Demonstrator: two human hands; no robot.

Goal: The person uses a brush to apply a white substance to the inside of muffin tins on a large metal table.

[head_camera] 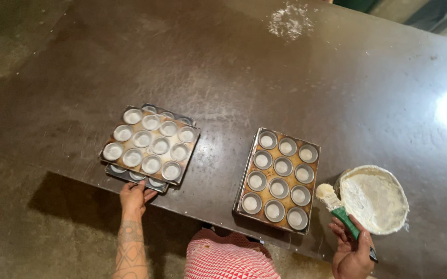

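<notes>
Dark, scuffed metal table (285, 77) fills the head view, with a dusting of flour (290, 21) at its far edge and bare concrete floor (21, 227) below the near edge.

Left hand (134, 199): fingers (139, 187) curled onto the near rim of the lower tray (130, 176), gripping it at the table's edge. Just beyond the fingertips, a second muffin tray (151, 144) sits stacked on top, skewed to the one under it; its cups look pale and coated.

Right hand (353, 253): fingers closed round the green handle of a pastry brush (337, 204). Bristles, loaded with white paste, point away from the fingers and rest against the rim of a round bowl (373, 199) of the same paste, just right of the brush.

Between the two hands, well clear of either, lies a third tray (279, 178) (darker, browner between its cups).

Risks, as judged: the stack overhangs the table's edge near the left fingers, and the skewed upper tray could slide off if the lower one is tugged. The brush could drip paste onto the table. The bowl also sits close to the near edge; a nudge from the right hand might tip it.
</notes>
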